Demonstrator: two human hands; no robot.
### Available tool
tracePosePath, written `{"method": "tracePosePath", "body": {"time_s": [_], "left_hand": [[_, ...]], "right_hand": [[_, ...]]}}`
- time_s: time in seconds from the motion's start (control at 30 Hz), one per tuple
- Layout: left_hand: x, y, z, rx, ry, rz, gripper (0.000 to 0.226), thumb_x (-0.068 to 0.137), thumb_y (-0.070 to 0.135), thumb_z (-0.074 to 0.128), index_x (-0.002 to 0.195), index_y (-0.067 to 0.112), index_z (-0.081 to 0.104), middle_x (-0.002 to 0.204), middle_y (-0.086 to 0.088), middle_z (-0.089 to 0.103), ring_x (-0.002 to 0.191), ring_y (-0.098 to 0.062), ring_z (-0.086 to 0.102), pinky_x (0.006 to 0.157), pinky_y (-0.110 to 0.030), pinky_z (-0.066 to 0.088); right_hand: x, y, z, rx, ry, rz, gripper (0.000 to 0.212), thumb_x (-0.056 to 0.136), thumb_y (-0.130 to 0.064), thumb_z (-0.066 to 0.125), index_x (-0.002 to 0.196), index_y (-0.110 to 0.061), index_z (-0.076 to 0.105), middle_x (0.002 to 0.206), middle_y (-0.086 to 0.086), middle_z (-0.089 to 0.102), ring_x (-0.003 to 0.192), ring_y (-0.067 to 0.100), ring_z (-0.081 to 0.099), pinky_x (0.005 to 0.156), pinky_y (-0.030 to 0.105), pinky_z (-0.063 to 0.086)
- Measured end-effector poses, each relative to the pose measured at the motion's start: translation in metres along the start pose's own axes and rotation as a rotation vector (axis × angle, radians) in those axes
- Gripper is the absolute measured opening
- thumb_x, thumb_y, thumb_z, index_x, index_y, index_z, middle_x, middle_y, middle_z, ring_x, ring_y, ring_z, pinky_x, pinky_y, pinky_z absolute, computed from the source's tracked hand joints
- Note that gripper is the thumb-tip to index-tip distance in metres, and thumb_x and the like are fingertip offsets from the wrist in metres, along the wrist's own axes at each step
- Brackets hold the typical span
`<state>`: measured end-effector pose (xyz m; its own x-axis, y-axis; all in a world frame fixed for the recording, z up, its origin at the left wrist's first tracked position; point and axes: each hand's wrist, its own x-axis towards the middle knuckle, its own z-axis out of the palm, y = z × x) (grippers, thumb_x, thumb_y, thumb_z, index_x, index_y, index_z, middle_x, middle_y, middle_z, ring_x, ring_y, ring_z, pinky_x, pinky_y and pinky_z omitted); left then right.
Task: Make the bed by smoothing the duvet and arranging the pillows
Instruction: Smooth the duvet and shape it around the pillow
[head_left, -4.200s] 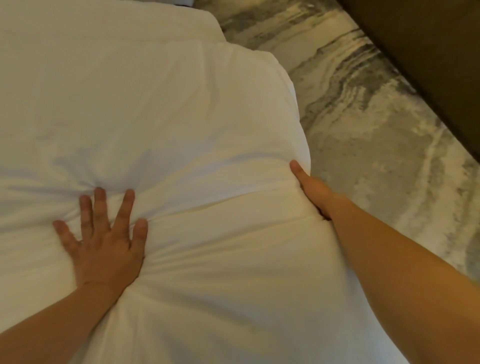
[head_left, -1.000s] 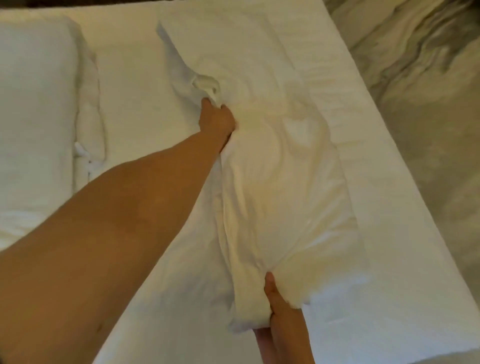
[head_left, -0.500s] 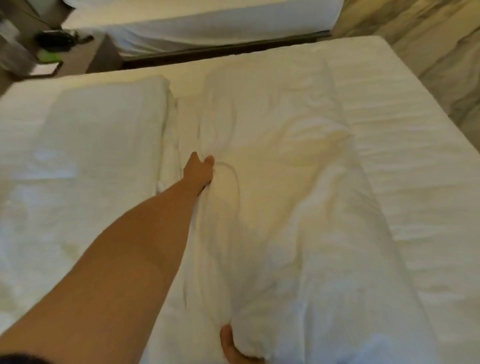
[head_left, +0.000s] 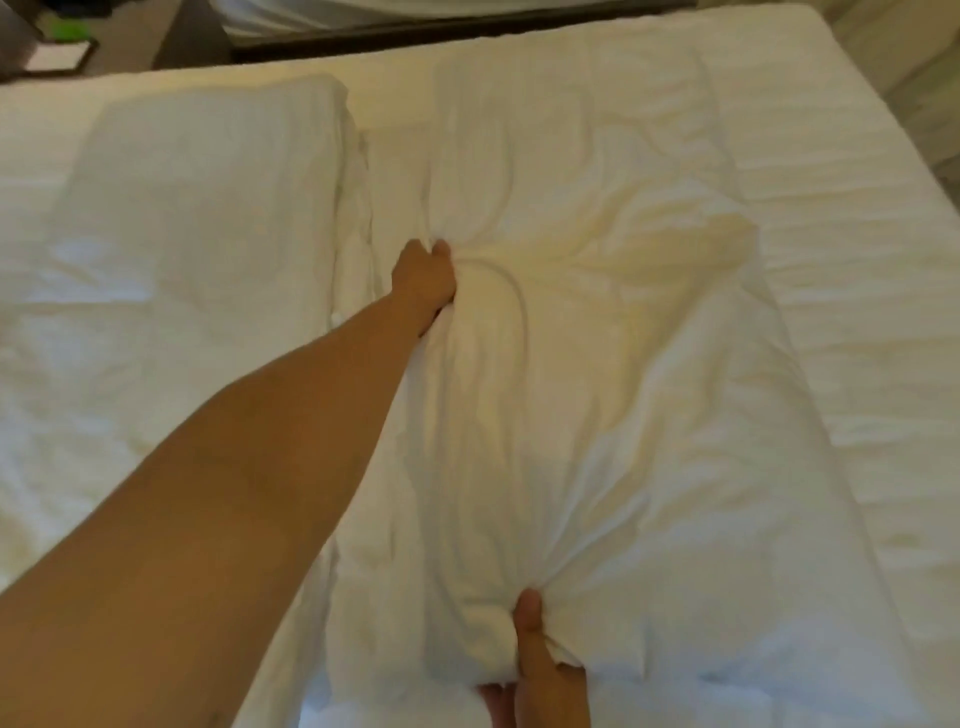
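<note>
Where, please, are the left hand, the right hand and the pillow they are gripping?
left hand (head_left: 423, 278): head view, on the back of the hand.
right hand (head_left: 545, 670): head view, at the base of the thumb.
pillow (head_left: 597, 374): head view, on its creased middle between the two hands.

Near the right pillow (head_left: 597, 364), the left hand's (head_left: 423, 278) fingertips sink out of sight into fabric; the right hand (head_left: 545, 675) is cut off by the bottom edge

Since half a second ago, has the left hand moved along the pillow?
No. The left hand grips the same spot on the right pillow's edge, beside the left pillow.
</note>
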<state>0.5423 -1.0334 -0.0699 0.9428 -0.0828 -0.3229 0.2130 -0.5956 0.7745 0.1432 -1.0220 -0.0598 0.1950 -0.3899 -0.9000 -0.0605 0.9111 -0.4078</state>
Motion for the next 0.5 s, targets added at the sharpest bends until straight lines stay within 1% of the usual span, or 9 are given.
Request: {"method": "tracePosePath", "body": {"time_s": [0.07, 0.17, 0.23, 0.3, 0.33, 0.37, 0.43, 0.47, 0.5], "left_hand": [[-0.001, 0.022, -0.022, -0.023, 0.076, 0.108, 0.061, 0.108, 0.044, 0.037, 0.153, 0.003, 0.038, 0.154, -0.016, 0.047, 0.139, -0.029, 0.046, 0.117, -0.034, 0.036], [0.004, 0.029, -0.071, -0.053, 0.153, 0.241, 0.054, 0.105, 0.045, 0.041, 0.143, 0.008, 0.049, 0.144, -0.009, 0.055, 0.129, -0.022, 0.053, 0.112, -0.028, 0.038], [0.005, -0.007, -0.095, 0.024, 0.176, 0.176, 0.057, 0.108, 0.042, 0.04, 0.151, 0.005, 0.04, 0.154, -0.012, 0.046, 0.138, -0.022, 0.046, 0.11, -0.02, 0.031], [0.004, -0.061, -0.105, 0.037, 0.155, 0.042, 0.061, 0.108, 0.043, 0.039, 0.156, 0.006, 0.034, 0.159, -0.014, 0.041, 0.146, -0.027, 0.04, 0.117, -0.027, 0.029], [0.002, -0.083, -0.104, -0.009, 0.134, 0.002, 0.059, 0.108, 0.043, 0.041, 0.155, 0.008, 0.037, 0.155, -0.014, 0.046, 0.143, -0.028, 0.044, 0.117, -0.031, 0.033], [0.0, -0.097, -0.101, -0.054, 0.117, -0.007, 0.056, 0.107, 0.042, 0.043, 0.152, 0.009, 0.042, 0.15, -0.013, 0.051, 0.138, -0.028, 0.049, 0.114, -0.033, 0.037], [0.0, -0.099, -0.092, -0.12, 0.086, -0.011, 0.052, 0.105, 0.043, 0.047, 0.145, 0.01, 0.048, 0.139, -0.01, 0.058, 0.129, -0.027, 0.055, 0.108, -0.033, 0.043], [-0.001, -0.095, -0.09, -0.135, 0.072, -0.013, 0.051, 0.104, 0.045, 0.049, 0.142, 0.011, 0.048, 0.134, -0.009, 0.059, 0.125, -0.027, 0.057, 0.104, -0.033, 0.046], [-0.002, -0.09, -0.089, -0.141, 0.061, -0.016, 0.052, 0.103, 0.046, 0.051, 0.141, 0.011, 0.047, 0.129, -0.007, 0.059, 0.122, -0.026, 0.058, 0.099, -0.032, 0.047]], "right_hand": [[-0.004, 0.025, 0.028, -0.066, -0.143, 0.074, 0.137, 0.013, -0.062, 0.098, 0.136, -0.026, 0.052, 0.118, 0.0, 0.068, 0.086, 0.025, 0.065, 0.039, 0.028, 0.055], [0.008, 0.053, 0.027, -0.137, -0.059, 0.151, 0.09, 0.071, -0.039, 0.088, 0.149, -0.018, 0.047, 0.119, 0.012, 0.065, 0.076, 0.029, 0.064, 0.035, 0.024, 0.051], [0.015, 0.072, 0.03, -0.276, -0.014, 0.118, 0.107, 0.054, -0.05, 0.095, 0.147, -0.023, 0.048, 0.121, 0.009, 0.062, 0.088, 0.033, 0.067, 0.037, 0.027, 0.054], [0.015, 0.085, 0.036, -0.312, -0.052, 0.138, 0.139, 0.02, -0.069, 0.093, 0.144, -0.029, 0.046, 0.129, 0.002, 0.058, 0.112, 0.035, 0.062, 0.044, 0.032, 0.059], [0.016, 0.091, 0.034, -0.35, -0.054, 0.128, 0.147, 0.015, -0.074, 0.088, 0.148, -0.029, 0.044, 0.135, 0.0, 0.055, 0.119, 0.034, 0.058, 0.05, 0.031, 0.06], [0.019, 0.094, 0.032, -0.367, -0.045, 0.091, 0.151, 0.017, -0.074, 0.09, 0.152, -0.028, 0.04, 0.141, -0.002, 0.051, 0.125, 0.033, 0.054, 0.057, 0.028, 0.059], [0.025, 0.101, 0.027, -0.291, -0.043, 0.082, 0.124, 0.046, -0.05, 0.098, 0.153, -0.025, 0.041, 0.145, 0.0, 0.051, 0.128, 0.035, 0.053, 0.049, 0.018, 0.053], [0.025, 0.105, 0.025, -0.25, -0.023, 0.09, 0.113, 0.054, -0.042, 0.097, 0.152, -0.027, 0.043, 0.142, 0.001, 0.056, 0.125, 0.035, 0.057, 0.049, 0.023, 0.056], [0.026, 0.11, 0.022, -0.252, -0.02, 0.098, 0.117, 0.048, -0.047, 0.099, 0.15, -0.03, 0.045, 0.137, 0.001, 0.06, 0.12, 0.035, 0.061, 0.052, 0.029, 0.06]]}}
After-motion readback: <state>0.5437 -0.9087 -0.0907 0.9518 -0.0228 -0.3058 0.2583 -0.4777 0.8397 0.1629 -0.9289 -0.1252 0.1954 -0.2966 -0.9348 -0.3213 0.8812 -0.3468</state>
